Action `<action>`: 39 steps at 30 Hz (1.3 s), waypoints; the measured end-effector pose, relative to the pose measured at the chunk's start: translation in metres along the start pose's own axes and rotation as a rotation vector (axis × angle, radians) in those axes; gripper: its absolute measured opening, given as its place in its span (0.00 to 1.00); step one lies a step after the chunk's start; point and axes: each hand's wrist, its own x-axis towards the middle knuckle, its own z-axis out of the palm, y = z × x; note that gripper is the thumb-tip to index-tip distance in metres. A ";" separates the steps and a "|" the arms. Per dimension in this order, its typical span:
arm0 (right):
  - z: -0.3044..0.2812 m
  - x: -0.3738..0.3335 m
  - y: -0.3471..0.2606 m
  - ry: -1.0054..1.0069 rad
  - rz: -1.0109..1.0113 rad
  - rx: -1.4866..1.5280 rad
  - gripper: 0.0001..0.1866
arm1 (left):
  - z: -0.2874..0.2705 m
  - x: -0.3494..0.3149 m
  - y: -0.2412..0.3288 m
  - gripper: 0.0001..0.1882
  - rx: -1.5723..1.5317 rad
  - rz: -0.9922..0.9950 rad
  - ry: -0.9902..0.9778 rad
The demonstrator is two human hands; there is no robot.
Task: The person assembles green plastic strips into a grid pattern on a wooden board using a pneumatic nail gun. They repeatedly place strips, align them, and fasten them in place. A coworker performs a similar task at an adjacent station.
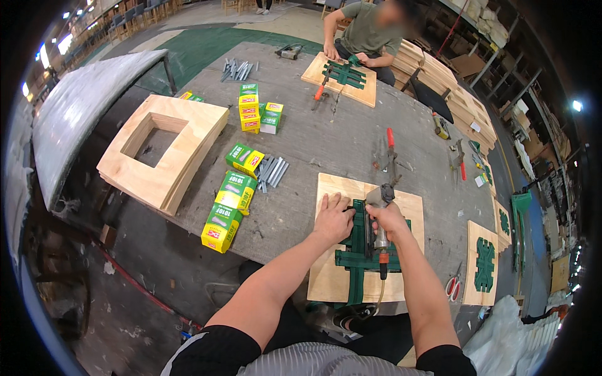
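Observation:
In front of me a square plywood panel [411, 194] lies on the table, with dark green webbing straps [356, 276] crossing over its middle. My right hand [390, 220] is wrapped round the grip of a grey pneumatic staple gun [381, 233], whose body stands over the straps. An air hose [380, 294] runs from its orange-and-black fitting toward me. My left hand [335, 219] rests on the panel just left of the gun, its fingers bent and closed on the edge of a green strap. The gun's nose and the exact fingertip contact are partly hidden.
Boxes of staples [221, 227] and loose staple strips [271, 172] lie left, beside stacked plywood frames [164, 150]. A red-handled tool [391, 147] lies beyond my panel; scissors [453, 288] and a strapped panel [481, 263] are right. Opposite, a person works on another panel [360, 88].

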 end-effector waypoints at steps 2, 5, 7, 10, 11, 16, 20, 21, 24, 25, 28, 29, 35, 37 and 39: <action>-0.004 0.003 0.001 -0.020 -0.007 -0.026 0.12 | 0.000 -0.001 0.001 0.18 -0.015 0.005 -0.009; -0.019 -0.001 0.003 -0.027 0.011 0.125 0.14 | -0.003 0.000 -0.006 0.18 0.003 0.007 0.007; -0.051 -0.001 0.019 -0.020 0.020 0.246 0.16 | -0.002 0.001 -0.005 0.18 0.001 0.008 0.012; -0.112 0.000 0.055 0.040 0.074 0.437 0.17 | 0.001 0.001 -0.002 0.18 -0.002 0.002 0.003; -0.128 0.000 0.068 0.056 0.055 0.481 0.17 | -0.001 0.001 -0.001 0.18 0.011 0.001 0.002; -0.233 -0.021 0.146 0.163 0.083 0.634 0.20 | 0.001 0.003 0.010 0.17 0.002 0.006 -0.029; -0.275 -0.033 0.186 0.138 0.118 0.732 0.20 | 0.000 0.003 0.007 0.18 -0.002 -0.015 -0.047; -0.284 -0.035 0.196 0.072 0.106 0.734 0.20 | 0.002 0.003 0.008 0.17 0.002 0.012 -0.005; -0.297 -0.036 0.222 0.134 0.183 0.677 0.18 | 0.008 0.003 0.011 0.16 -0.016 0.024 0.021; -0.307 -0.039 0.227 0.180 0.237 0.636 0.21 | 0.013 0.006 0.013 0.16 -0.023 0.035 0.036; -0.328 -0.058 0.224 0.535 0.214 0.143 0.28 | 0.021 0.013 0.021 0.17 -0.175 0.028 0.094; -0.279 -0.033 0.207 0.474 0.322 -0.036 0.33 | -0.005 0.006 0.000 0.17 -0.029 -0.009 0.081; -0.265 -0.121 0.219 0.531 -0.272 -0.237 0.19 | -0.040 -0.038 0.032 0.19 -0.779 -0.409 -0.106; -0.242 -0.161 0.234 0.428 -0.200 0.044 0.16 | -0.054 -0.104 0.073 0.20 -0.990 -0.528 -0.434; -0.213 -0.186 0.235 0.312 -0.159 0.193 0.14 | -0.063 -0.177 0.102 0.20 -1.212 -0.569 -0.676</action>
